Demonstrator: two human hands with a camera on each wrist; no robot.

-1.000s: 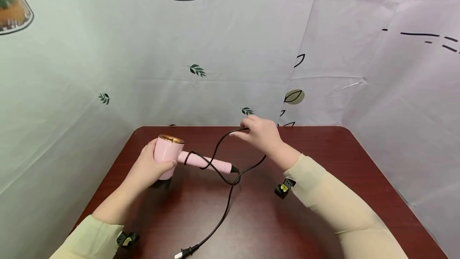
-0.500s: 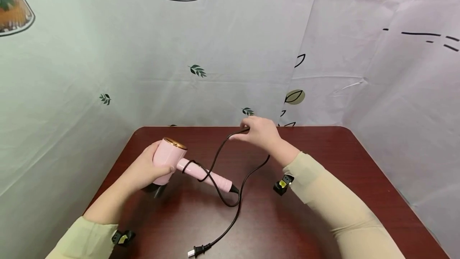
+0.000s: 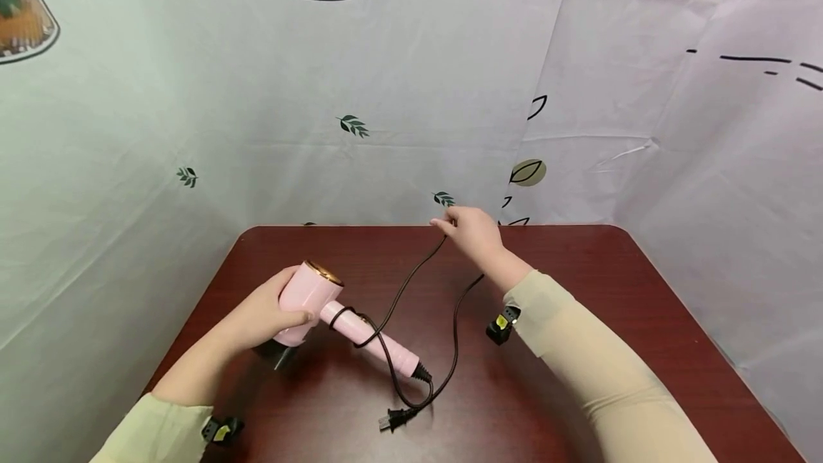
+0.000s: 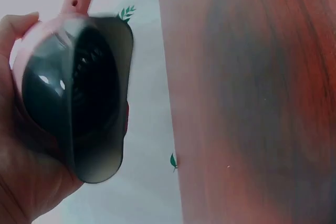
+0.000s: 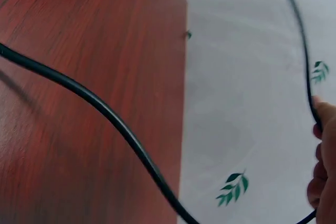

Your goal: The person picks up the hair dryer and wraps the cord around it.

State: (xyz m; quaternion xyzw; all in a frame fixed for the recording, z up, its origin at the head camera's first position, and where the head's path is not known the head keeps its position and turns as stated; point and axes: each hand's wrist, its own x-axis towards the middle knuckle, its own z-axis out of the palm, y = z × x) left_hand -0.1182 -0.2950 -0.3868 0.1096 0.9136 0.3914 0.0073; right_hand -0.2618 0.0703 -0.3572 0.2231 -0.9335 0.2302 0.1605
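A pink hair dryer point(image 3: 311, 294) with a gold rear rim is gripped round its barrel by my left hand point(image 3: 263, 313), its handle slanting down to the right. In the left wrist view the dryer's dark nozzle point(image 4: 97, 98) faces the camera. A black power cord point(image 3: 411, 277) loops round the handle and runs up to my right hand point(image 3: 474, 234), which pinches it above the table's far part. From there the cord hangs back down, and its two-prong plug point(image 3: 397, 418) lies below the handle's end. The right wrist view shows the cord passing through curled fingers point(image 5: 321, 177).
Beneath everything is a dark red wooden table point(image 3: 546, 391) with rounded far corners. A pale cloth backdrop point(image 3: 411, 77) printed with leaves and jars hangs behind and along both sides. Each sleeve cuff carries a small black camera point(image 3: 503, 325).
My left hand has tilted the hair dryer so its handle points further down toward me. The cord has drawn through my right hand's side, and the plug has shifted right and up.
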